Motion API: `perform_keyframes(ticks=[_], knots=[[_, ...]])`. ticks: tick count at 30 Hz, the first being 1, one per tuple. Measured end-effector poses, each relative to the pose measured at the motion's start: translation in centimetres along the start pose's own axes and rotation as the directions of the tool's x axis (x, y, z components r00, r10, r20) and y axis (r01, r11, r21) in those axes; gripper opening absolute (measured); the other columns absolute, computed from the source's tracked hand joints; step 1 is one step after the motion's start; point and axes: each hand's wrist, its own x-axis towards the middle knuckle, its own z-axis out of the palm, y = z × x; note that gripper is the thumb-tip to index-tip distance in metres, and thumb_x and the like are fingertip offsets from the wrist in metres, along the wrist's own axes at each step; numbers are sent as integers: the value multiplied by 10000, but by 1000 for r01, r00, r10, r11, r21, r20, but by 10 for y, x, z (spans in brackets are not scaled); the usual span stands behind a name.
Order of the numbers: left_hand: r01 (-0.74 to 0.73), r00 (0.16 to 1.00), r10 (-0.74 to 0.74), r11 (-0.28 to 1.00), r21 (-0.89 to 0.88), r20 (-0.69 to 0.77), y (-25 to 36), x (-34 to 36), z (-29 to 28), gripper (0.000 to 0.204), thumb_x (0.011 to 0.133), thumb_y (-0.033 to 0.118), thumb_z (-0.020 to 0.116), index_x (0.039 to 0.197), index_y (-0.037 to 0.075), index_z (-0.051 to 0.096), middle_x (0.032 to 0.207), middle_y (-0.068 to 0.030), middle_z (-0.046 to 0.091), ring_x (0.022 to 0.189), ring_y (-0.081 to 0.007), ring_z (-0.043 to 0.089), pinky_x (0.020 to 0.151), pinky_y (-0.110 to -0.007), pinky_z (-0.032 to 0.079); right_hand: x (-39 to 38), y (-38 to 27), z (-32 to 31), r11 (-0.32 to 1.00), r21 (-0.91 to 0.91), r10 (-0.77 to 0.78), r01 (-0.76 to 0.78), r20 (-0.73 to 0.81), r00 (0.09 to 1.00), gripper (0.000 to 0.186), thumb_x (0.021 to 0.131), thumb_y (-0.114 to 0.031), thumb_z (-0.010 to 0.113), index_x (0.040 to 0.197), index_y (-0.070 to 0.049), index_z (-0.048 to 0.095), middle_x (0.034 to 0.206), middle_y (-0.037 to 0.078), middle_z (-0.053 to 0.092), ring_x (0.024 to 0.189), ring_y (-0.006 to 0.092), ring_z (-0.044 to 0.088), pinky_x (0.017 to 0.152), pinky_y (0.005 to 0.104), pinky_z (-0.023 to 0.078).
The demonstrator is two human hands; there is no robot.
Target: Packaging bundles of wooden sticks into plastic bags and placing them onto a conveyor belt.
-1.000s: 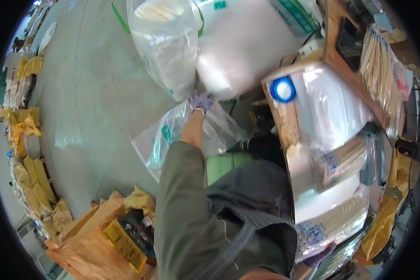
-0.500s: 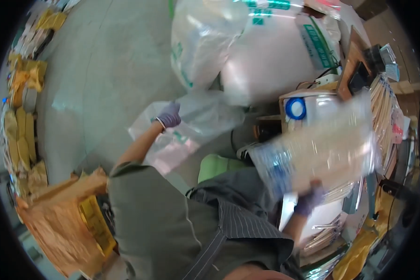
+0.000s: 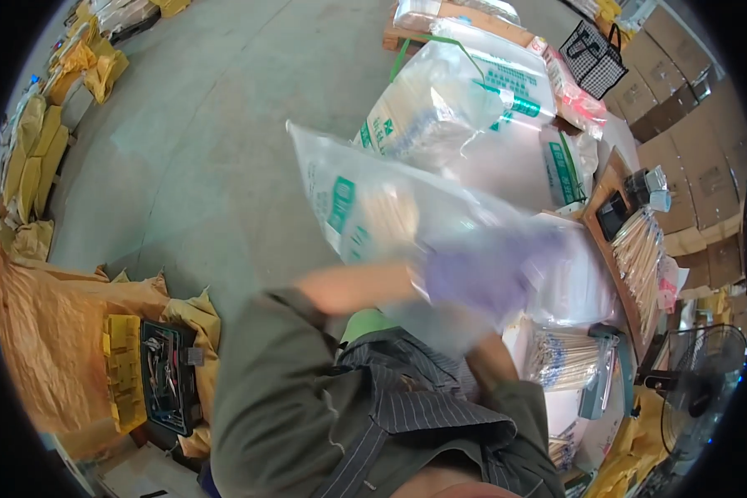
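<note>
A large clear plastic bag [image 3: 340, 199] with green printing is raised over my lap, with pale sticks [image 3: 390, 212] showing through it. My left hand [image 3: 481, 274], in a purple glove, is at the bag's right part, its fingers smeared by motion. My right hand is hidden behind the bag and that blur; its forearm [image 3: 494, 365] rises from below. Both hands' grips are unclear. Just right of them lie a clear wrapped stack [image 3: 573, 290] and a bundle of sticks [image 3: 564, 361] on a worktop.
Full plastic bags [image 3: 427, 100] stand ahead. A wooden board [image 3: 627, 290], loose sticks [image 3: 635, 261], cardboard boxes [image 3: 689, 166] and a fan [image 3: 693, 390] are at my right. An open toolbox [image 3: 166, 373], orange sacks [image 3: 50, 349] and yellow stacks [image 3: 33, 149] are at my left.
The bag has come up from the floor with my left hand, which has swung rightward. The stick packet that my right hand lifted has moved leftward into or behind the bag. The view has tilted.
</note>
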Motion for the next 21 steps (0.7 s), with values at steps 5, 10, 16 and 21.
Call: perform_keyframes(ticks=[5, 10, 16, 21], knots=[[-602, 686, 474, 796, -64, -552, -40, -12, 109, 449, 829, 156, 444, 1247, 45, 322, 987, -68, 489, 778, -166, 481, 674, -291, 434, 109, -69, -88, 814, 481, 399, -325, -57, 915, 572, 740, -122, 606, 1236, -53, 328, 1120, 94, 451, 993, 186, 462, 838, 291, 395], [-404, 864, -165, 336, -851, -476, -101, -167, -36, 481, 862, 347, 430, 1188, -5, 395, 1107, -166, 496, 999, -272, 508, 848, -380, 431, 154, -13, -78, 236, 963, 524, -131, -12, 851, 492, 816, -190, 518, 1246, -42, 333, 1123, 104, 456, 1002, 205, 465, 835, 308, 409], [-192, 686, -456, 638, -746, -567, -142, -190, 39, 515, 868, 372, 401, 1210, -10, 354, 1136, -161, 463, 1026, -270, 476, 873, -399, 404, 201, -31, -83, 719, 695, 42, 19, -72, 997, 440, 806, -236, 513, 1186, -44, 400, 1052, 118, 499, 939, 226, 503, 799, 319, 426], [-205, 603, -600, 520, -829, -526, -172, -143, 103, 415, 867, 315, 418, 1143, 5, 412, 1048, -137, 492, 951, -235, 499, 816, -374, 427, 87, -64, -52, 942, 294, -204, 161, 123, 971, 406, 797, -283, 507, 1126, -46, 467, 982, 131, 542, 876, 247, 541, 763, 331, 443]])
